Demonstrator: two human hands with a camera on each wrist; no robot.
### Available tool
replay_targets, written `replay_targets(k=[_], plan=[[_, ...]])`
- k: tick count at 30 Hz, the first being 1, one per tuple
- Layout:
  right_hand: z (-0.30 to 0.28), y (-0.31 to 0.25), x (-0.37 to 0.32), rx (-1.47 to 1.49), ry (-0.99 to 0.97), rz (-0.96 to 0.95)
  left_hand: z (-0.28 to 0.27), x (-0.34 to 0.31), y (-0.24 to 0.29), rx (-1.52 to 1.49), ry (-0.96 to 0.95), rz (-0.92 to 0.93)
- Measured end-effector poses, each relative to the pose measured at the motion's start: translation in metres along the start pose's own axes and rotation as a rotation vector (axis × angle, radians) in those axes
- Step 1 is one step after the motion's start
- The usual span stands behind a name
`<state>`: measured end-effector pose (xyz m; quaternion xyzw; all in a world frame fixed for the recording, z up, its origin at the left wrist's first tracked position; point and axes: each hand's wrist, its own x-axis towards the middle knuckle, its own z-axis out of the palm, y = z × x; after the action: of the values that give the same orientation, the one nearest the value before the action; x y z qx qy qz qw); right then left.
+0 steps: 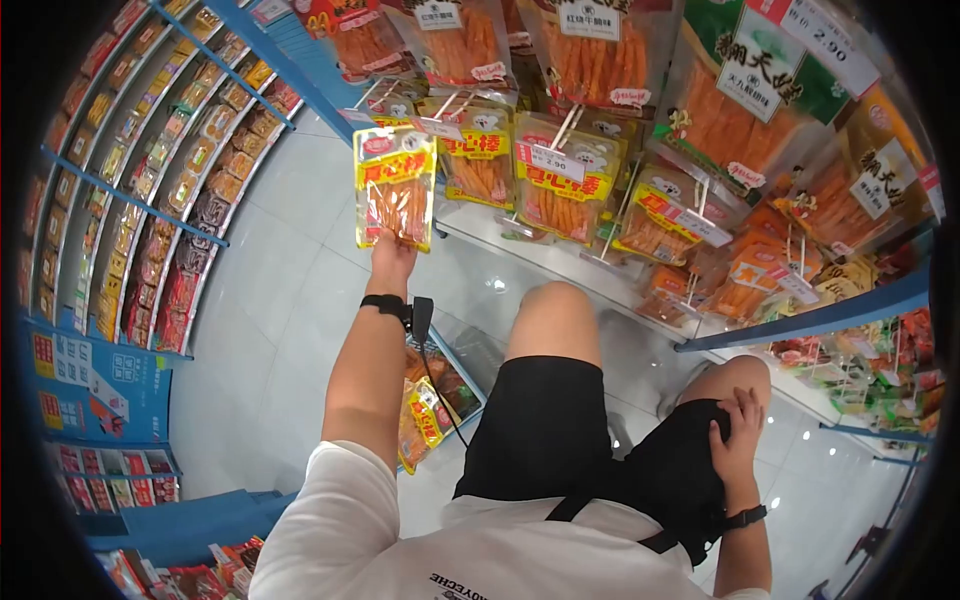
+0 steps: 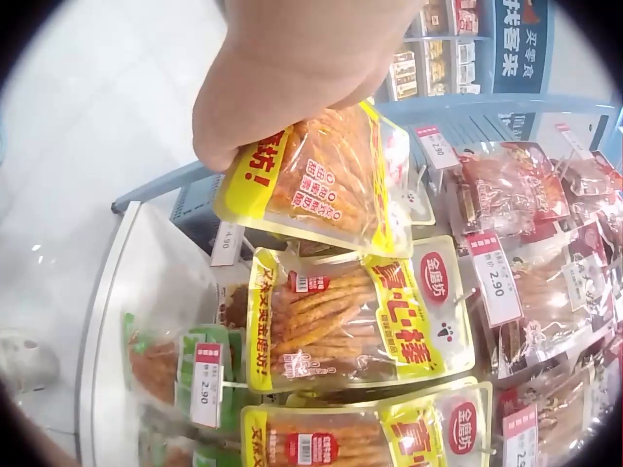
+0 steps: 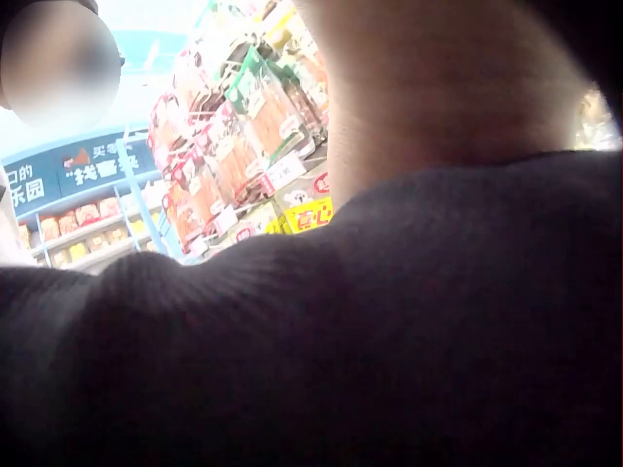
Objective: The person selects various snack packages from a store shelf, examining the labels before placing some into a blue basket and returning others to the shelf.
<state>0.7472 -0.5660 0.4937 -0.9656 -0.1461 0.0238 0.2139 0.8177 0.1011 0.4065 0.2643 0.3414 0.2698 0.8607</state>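
My left hand (image 1: 394,260) pinches the lower edge of a yellow and clear packet of snack sticks (image 1: 394,185), held upright beside the rack. In the left wrist view, the thumb side of that hand (image 2: 292,83) covers one end of the held packet (image 2: 326,185). Matching yellow packets (image 2: 360,316) hang just behind it on hooks. My right hand (image 1: 740,430) rests on the right thigh with fingers spread and nothing in its grasp. Dark cloth (image 3: 341,360) fills most of the right wrist view and hides the fingers there.
Price tags (image 1: 550,161) jut out from the hooks, with larger snack bags (image 1: 745,100) hanging above. Between the left arm and the left leg, a blue-rimmed basket (image 1: 468,412) on the floor holds several packets. Curved shelves of small packs (image 1: 150,170) stand across the aisle on the left.
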Motion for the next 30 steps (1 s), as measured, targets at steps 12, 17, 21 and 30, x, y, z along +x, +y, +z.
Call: replay_targets(k=[12,17,21,30], plan=[[-0.003,0.005,0.007,-0.059,0.027,0.037,0.021,0.05,0.029,0.009,0.019,0.128],[-0.001,0.004,0.009,-0.055,0.024,0.032,0.022,0.064,0.034,-0.03,-0.028,0.115],[-0.001,-0.001,0.013,-0.078,0.023,0.012,0.026,0.063,0.035,-0.07,-0.042,0.094],[0.0,-0.006,0.02,-0.09,-0.005,-0.001,0.037,0.047,0.031,0.02,0.056,0.079]])
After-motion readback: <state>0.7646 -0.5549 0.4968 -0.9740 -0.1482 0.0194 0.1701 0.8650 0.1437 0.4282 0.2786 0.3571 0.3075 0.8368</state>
